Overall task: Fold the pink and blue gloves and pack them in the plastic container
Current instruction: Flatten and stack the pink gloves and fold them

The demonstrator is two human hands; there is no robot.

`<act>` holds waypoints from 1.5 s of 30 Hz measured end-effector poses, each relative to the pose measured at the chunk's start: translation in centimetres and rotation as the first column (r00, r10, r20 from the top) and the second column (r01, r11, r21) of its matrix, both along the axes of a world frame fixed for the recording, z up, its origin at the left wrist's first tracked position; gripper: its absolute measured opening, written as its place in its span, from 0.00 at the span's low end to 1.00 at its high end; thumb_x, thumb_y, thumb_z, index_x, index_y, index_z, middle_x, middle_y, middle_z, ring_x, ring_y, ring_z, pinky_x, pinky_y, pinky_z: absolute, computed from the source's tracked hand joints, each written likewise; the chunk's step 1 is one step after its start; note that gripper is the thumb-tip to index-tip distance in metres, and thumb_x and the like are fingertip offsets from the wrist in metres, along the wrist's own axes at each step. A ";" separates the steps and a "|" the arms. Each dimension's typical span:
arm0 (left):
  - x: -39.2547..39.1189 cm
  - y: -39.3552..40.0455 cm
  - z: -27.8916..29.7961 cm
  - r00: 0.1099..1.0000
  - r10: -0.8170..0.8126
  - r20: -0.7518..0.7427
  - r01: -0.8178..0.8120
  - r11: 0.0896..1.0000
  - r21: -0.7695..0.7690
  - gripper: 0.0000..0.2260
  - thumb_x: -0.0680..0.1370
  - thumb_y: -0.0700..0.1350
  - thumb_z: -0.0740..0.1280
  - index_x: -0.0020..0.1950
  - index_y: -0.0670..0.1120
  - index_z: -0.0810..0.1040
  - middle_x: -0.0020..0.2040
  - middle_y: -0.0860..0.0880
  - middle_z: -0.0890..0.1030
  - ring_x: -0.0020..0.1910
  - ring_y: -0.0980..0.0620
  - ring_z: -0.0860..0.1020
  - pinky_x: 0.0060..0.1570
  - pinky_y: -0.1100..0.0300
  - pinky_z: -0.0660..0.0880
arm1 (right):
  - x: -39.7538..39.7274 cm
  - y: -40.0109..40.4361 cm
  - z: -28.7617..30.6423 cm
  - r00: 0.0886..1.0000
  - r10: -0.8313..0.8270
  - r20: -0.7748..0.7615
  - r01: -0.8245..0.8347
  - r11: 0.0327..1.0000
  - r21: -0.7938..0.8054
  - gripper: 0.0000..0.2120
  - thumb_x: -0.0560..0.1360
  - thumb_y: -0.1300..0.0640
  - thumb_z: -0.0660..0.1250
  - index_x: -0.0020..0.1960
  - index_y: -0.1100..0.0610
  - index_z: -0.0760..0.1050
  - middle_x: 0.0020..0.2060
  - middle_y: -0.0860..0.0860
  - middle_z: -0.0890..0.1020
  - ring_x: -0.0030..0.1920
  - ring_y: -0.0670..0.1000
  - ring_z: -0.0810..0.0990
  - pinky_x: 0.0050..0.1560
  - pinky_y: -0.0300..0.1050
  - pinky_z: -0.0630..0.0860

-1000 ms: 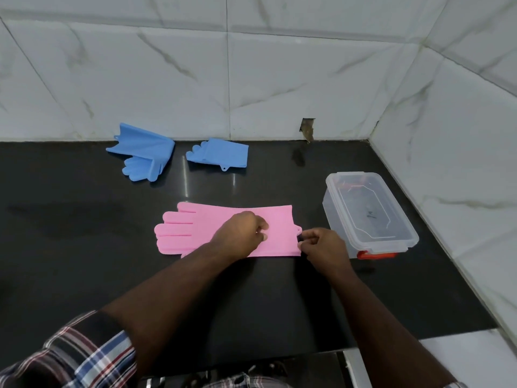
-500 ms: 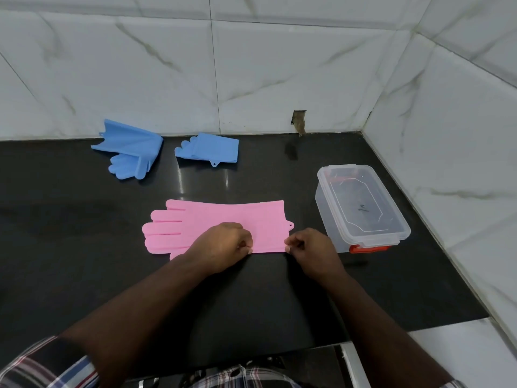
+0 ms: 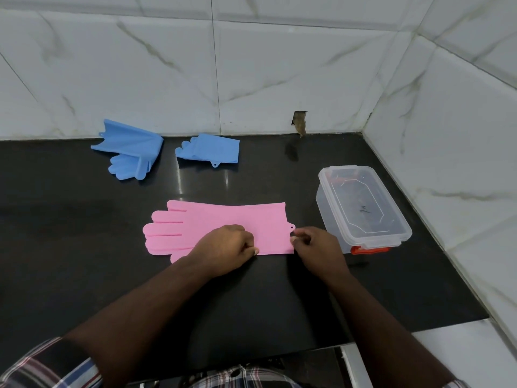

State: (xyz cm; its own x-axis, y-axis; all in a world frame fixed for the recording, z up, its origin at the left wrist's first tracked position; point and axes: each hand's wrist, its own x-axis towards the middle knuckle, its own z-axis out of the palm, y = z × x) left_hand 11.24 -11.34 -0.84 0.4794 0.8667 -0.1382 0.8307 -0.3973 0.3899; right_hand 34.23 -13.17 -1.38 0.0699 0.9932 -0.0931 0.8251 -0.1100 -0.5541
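Hands, left [image 3: 228,247] and right [image 3: 316,245], pinching flat pink glove [image 3: 223,219]; its thumb mostly hidden.

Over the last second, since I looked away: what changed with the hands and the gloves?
The left hand slid from the middle of the pink glove to its near edge. The right hand stayed pinching the cuff. The glove still lies flat; both blue gloves and the plastic container stayed put.
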 end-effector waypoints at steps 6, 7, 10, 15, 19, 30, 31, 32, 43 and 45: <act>1.0 0.2 0.0 0.998 0.056 -0.022 -0.057 0.998 -0.024 0.10 0.79 0.55 0.67 0.46 0.49 0.77 0.46 0.52 0.78 0.46 0.51 0.76 0.48 0.53 0.76 | -1.2 2.9 0.2 0.984 -0.107 0.141 0.124 0.985 -0.124 0.10 0.77 0.50 0.68 0.49 0.57 0.80 0.41 0.51 0.81 0.42 0.48 0.79 0.52 0.45 0.78; 1.1 0.2 0.0 0.998 0.063 -0.018 -0.064 0.998 -0.027 0.10 0.78 0.55 0.67 0.46 0.49 0.76 0.46 0.52 0.77 0.47 0.51 0.76 0.47 0.53 0.76 | -1.3 3.2 0.2 0.983 -0.123 0.134 0.141 0.981 -0.131 0.09 0.77 0.51 0.68 0.48 0.57 0.79 0.41 0.51 0.81 0.43 0.48 0.79 0.51 0.45 0.77; 1.1 0.2 -0.1 0.997 0.073 -0.013 -0.073 0.997 -0.033 0.10 0.78 0.54 0.68 0.46 0.49 0.76 0.46 0.52 0.77 0.47 0.51 0.76 0.47 0.54 0.76 | -1.3 3.8 0.4 0.977 -0.211 0.030 0.213 0.959 -0.185 0.06 0.75 0.53 0.69 0.45 0.56 0.78 0.40 0.50 0.80 0.43 0.48 0.78 0.47 0.44 0.75; 1.1 0.2 -0.3 0.997 0.084 0.001 -0.083 0.996 -0.029 0.10 0.77 0.55 0.69 0.46 0.49 0.76 0.46 0.52 0.77 0.46 0.51 0.76 0.47 0.54 0.76 | -1.8 4.4 0.8 0.955 -0.280 -0.093 0.258 0.946 -0.197 0.04 0.75 0.55 0.71 0.43 0.53 0.76 0.41 0.50 0.80 0.45 0.49 0.80 0.50 0.46 0.79; 1.1 0.2 -0.4 0.996 0.089 0.019 -0.089 0.996 -0.026 0.10 0.77 0.54 0.69 0.46 0.49 0.75 0.45 0.52 0.77 0.45 0.51 0.76 0.45 0.56 0.74 | -1.7 4.7 1.0 0.923 -0.338 -0.185 0.298 0.930 -0.215 0.11 0.72 0.57 0.74 0.48 0.50 0.74 0.46 0.49 0.80 0.46 0.50 0.81 0.52 0.50 0.82; 1.1 0.1 -0.3 0.995 0.096 0.024 -0.095 0.995 -0.038 0.09 0.77 0.54 0.69 0.46 0.49 0.76 0.45 0.52 0.77 0.45 0.52 0.76 0.43 0.58 0.72 | -1.8 5.0 1.7 0.651 -0.514 -0.559 0.339 0.856 -0.391 0.13 0.71 0.62 0.76 0.51 0.55 0.75 0.47 0.56 0.84 0.44 0.54 0.86 0.46 0.54 0.84; 1.0 0.2 -0.3 0.995 0.099 0.025 -0.098 0.994 -0.040 0.09 0.77 0.54 0.69 0.46 0.49 0.76 0.45 0.52 0.77 0.45 0.52 0.76 0.43 0.58 0.72 | -1.8 5.0 1.6 0.651 -0.520 -0.552 0.344 0.851 -0.396 0.12 0.71 0.63 0.76 0.51 0.55 0.75 0.47 0.56 0.84 0.43 0.54 0.86 0.46 0.54 0.84; 1.0 0.1 -0.3 0.995 0.101 0.025 -0.100 0.994 -0.042 0.09 0.77 0.54 0.69 0.46 0.49 0.76 0.45 0.52 0.77 0.45 0.52 0.76 0.43 0.57 0.73 | -1.9 4.9 1.6 0.655 -0.524 -0.544 0.351 0.849 -0.396 0.12 0.72 0.63 0.75 0.51 0.55 0.75 0.47 0.56 0.84 0.43 0.54 0.86 0.46 0.54 0.84; 0.7 0.6 0.5 0.955 0.226 0.193 -0.189 0.963 -0.193 0.04 0.76 0.48 0.71 0.44 0.49 0.81 0.43 0.56 0.81 0.45 0.56 0.78 0.50 0.54 0.78 | -2.6 3.8 3.5 0.674 -0.413 -0.613 0.344 0.909 -0.235 0.14 0.69 0.64 0.77 0.48 0.54 0.76 0.45 0.54 0.84 0.43 0.54 0.85 0.43 0.53 0.85; 0.8 1.1 1.7 0.856 0.365 0.365 -0.293 0.926 -0.239 0.04 0.77 0.47 0.71 0.44 0.48 0.83 0.43 0.55 0.84 0.45 0.56 0.81 0.52 0.55 0.79 | -3.2 3.6 4.1 0.745 -0.333 -0.579 0.306 0.940 -0.148 0.12 0.68 0.62 0.77 0.46 0.52 0.76 0.43 0.53 0.84 0.42 0.53 0.85 0.43 0.53 0.85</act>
State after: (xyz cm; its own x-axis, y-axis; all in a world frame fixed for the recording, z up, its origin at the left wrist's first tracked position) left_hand 12.07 -10.29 0.89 0.2158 0.9638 -0.1565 0.6617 -0.0265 0.7493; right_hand 31.00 -9.61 2.71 0.3009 0.9170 -0.2617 0.2519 -0.3411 -0.9056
